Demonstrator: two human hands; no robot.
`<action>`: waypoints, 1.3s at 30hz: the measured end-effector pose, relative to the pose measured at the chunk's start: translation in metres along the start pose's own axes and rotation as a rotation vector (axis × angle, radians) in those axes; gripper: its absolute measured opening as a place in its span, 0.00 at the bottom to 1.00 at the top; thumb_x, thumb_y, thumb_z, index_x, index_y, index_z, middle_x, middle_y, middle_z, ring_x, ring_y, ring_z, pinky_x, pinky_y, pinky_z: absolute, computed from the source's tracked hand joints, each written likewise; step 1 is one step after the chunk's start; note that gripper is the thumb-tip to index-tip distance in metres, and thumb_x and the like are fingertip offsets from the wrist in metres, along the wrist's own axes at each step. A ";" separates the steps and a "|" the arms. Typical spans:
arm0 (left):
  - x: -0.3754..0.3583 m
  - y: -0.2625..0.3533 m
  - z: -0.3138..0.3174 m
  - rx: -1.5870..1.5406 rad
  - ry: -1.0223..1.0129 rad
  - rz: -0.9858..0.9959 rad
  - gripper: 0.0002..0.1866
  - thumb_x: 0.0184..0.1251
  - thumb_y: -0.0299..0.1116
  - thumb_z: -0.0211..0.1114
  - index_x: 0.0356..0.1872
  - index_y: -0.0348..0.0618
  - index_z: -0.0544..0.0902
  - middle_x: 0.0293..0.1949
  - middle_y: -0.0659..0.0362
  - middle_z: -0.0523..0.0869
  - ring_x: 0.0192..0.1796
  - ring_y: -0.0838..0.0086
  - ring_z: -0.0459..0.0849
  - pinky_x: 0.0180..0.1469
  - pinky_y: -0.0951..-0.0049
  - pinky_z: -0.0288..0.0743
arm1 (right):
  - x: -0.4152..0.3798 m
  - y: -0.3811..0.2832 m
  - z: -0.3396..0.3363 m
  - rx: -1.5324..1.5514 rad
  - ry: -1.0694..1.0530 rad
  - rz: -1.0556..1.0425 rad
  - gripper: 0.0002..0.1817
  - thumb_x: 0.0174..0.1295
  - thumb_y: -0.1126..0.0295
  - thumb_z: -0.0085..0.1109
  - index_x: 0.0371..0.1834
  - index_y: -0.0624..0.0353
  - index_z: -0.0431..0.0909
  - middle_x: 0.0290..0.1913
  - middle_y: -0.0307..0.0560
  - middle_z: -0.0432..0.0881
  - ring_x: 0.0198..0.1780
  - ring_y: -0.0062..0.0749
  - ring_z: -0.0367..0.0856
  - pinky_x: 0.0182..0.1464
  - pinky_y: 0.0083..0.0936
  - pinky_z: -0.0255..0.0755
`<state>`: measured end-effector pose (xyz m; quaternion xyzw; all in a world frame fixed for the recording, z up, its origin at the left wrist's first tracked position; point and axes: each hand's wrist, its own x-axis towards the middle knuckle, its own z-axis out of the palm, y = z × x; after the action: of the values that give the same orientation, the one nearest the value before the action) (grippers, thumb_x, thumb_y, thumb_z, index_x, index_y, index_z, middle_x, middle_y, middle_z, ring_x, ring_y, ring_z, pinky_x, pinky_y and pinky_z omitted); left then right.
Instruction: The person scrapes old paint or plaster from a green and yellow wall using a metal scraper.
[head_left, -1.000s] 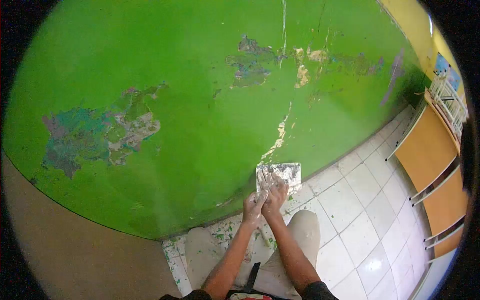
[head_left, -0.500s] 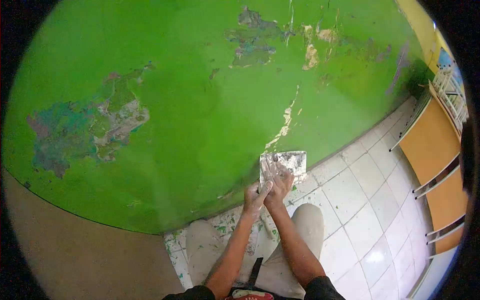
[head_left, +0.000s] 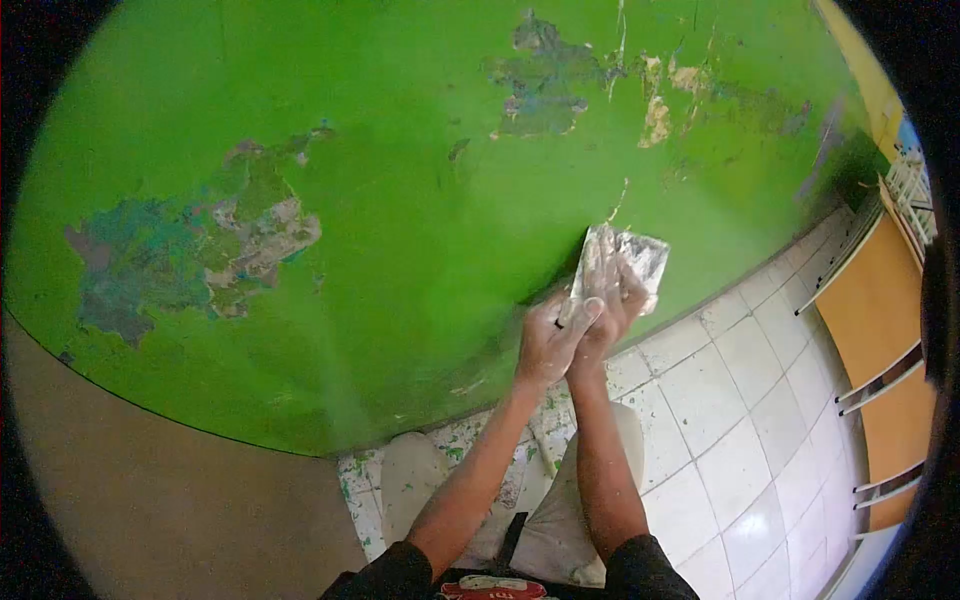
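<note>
Presently holding a flat blade (head_left: 650,262), pale-smeared, up against the green wall (head_left: 400,230), its top-left corner sitting just below a thin pale streak (head_left: 618,205). R hand (head_left: 606,290) is holding it, long fingers pressing flat on its face, one finger splaying off to the R; can't tell if the palm is gripping a handle. L hand (head_left: 545,345) is curling in from the L, thumb crossing the base of the R hand; its fingertips are hidden, so can't tell what they're pinching. Both hands are showing whitish dust.

Step in hand, my read: working the blade over the wall by the streak, two-handed. Any further stroke is calling for a steady edge, even pressure & wrists kept aligned.

Farther out: peeled patch (head_left: 145,255) is showing grey & teal at far L; another patch (head_left: 545,85) is lying up top. Below, my knees are bending over the tile floor (head_left: 700,400), w/ green flakes (head_left: 455,452) scattering nr the wall base. Orange-brown panels (head_left: 865,290) are standing along R side.
</note>
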<state>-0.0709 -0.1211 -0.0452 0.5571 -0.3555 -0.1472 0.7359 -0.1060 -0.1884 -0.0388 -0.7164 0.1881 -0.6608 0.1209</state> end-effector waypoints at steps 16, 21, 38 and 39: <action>-0.058 -0.036 -0.013 0.291 -0.060 -0.161 0.18 0.72 0.44 0.68 0.40 0.35 0.87 0.34 0.61 0.88 0.38 0.82 0.80 0.40 0.75 0.77 | -0.102 0.025 -0.025 0.032 -0.143 0.361 0.19 0.64 0.68 0.57 0.56 0.62 0.85 0.54 0.57 0.86 0.61 0.51 0.76 0.60 0.43 0.67; -0.094 -0.016 -0.041 0.673 0.114 -0.152 0.15 0.70 0.41 0.70 0.45 0.38 0.89 0.43 0.50 0.92 0.47 0.71 0.91 0.50 0.73 0.83 | -0.161 0.119 -0.025 0.351 0.119 1.039 0.22 0.61 0.80 0.56 0.60 0.63 0.80 0.46 0.53 0.82 0.51 0.47 0.81 0.52 0.38 0.78; 0.003 -0.044 -0.029 2.193 -0.714 0.900 0.45 0.71 0.56 0.59 0.82 0.51 0.50 0.84 0.56 0.46 0.85 0.64 0.41 0.82 0.44 0.32 | -0.174 0.198 -0.089 1.054 0.410 1.602 0.17 0.63 0.74 0.61 0.55 0.66 0.79 0.48 0.53 0.84 0.47 0.46 0.85 0.47 0.43 0.83; -0.003 -0.055 -0.031 2.218 -0.794 0.917 0.46 0.71 0.56 0.59 0.83 0.51 0.49 0.84 0.57 0.46 0.85 0.65 0.41 0.83 0.47 0.33 | -0.174 0.199 -0.096 1.041 0.423 1.606 0.17 0.63 0.74 0.61 0.55 0.66 0.79 0.48 0.53 0.84 0.47 0.46 0.85 0.47 0.43 0.83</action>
<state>-0.0421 -0.1158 -0.1005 0.6167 -0.6434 0.3405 -0.2995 -0.2328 -0.2851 -0.2706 -0.0991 0.3226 -0.4971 0.7994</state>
